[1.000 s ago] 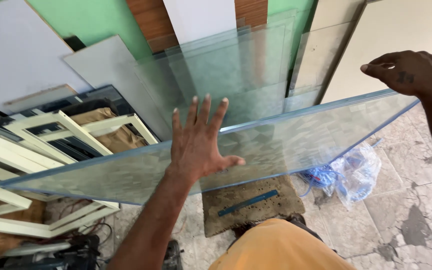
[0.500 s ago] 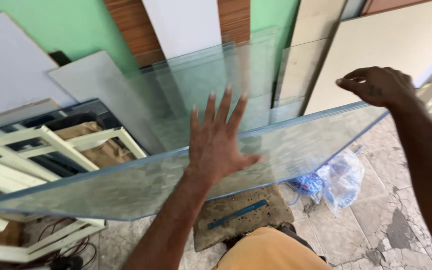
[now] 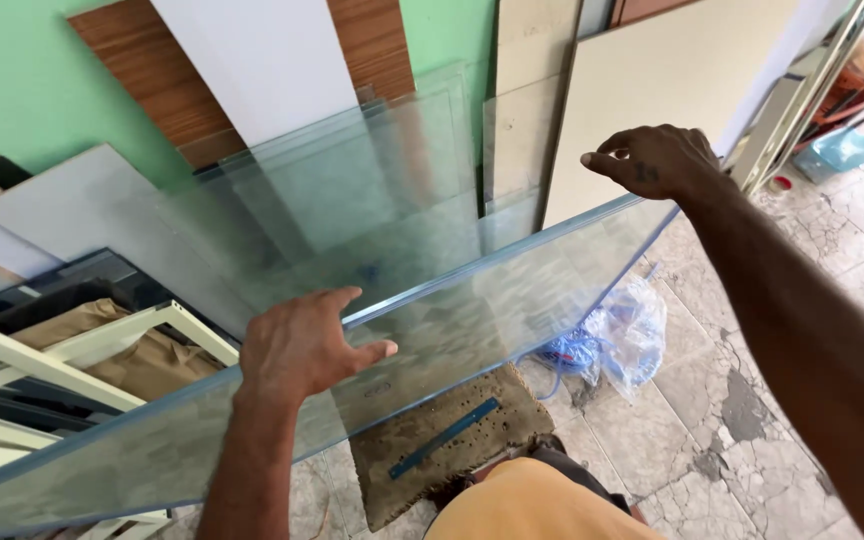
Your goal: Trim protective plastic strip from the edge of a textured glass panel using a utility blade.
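A long clear glass pane (image 3: 512, 300) with bluish edges stretches from lower left to upper right, tilted up toward the wall. My left hand (image 3: 297, 345) grips its upper edge near the middle, fingers curled over the rim. My right hand (image 3: 652, 160) pinches the pane's upper right corner. Through the glass I see a worn mat (image 3: 452, 440) with a blue ruler (image 3: 444, 452) on the floor.
More glass sheets (image 3: 352, 190) and wood, white and beige boards (image 3: 252, 70) lean against the green wall. Cream window frames (image 3: 62, 360) lie at left. A clear plastic bag with blue contents (image 3: 612, 335) sits on the cracked tile floor (image 3: 752, 420).
The pane has tilted up more toward the wall. My left hand went from flat on the glass face to gripping its top edge. My right hand stayed at the right corner.
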